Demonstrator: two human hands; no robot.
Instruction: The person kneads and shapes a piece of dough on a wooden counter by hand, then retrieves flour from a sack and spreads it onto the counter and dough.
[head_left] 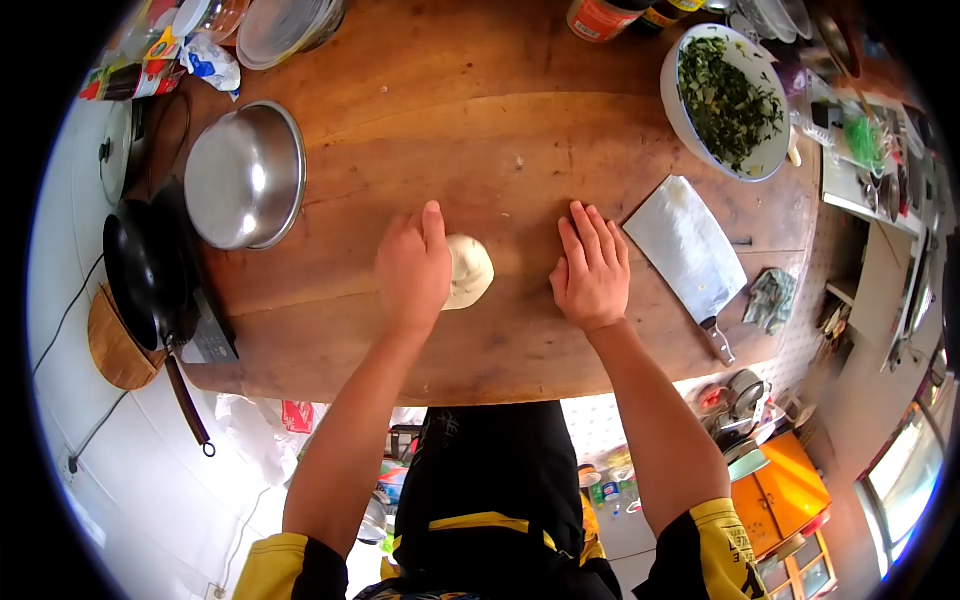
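A pale, rounded lump of dough (471, 272) rests on the wooden table (400, 130), its left side covered by my left hand (414, 268). The fingers of that hand are curled in against the dough, and its thumb points away from me. To the right, my right hand (593, 268) lies flat on the wood with its fingers stretched out, holding nothing. Just beyond it is a wide cleaver (688, 245), its blade flat on the table and its handle toward me.
An upturned steel bowl (235, 178) stands at the left, with a black pan (148, 265) beyond it. At the far right is a white bowl (685, 125) of chopped greens (728, 100). A crumpled cloth (771, 300) lies by the right edge.
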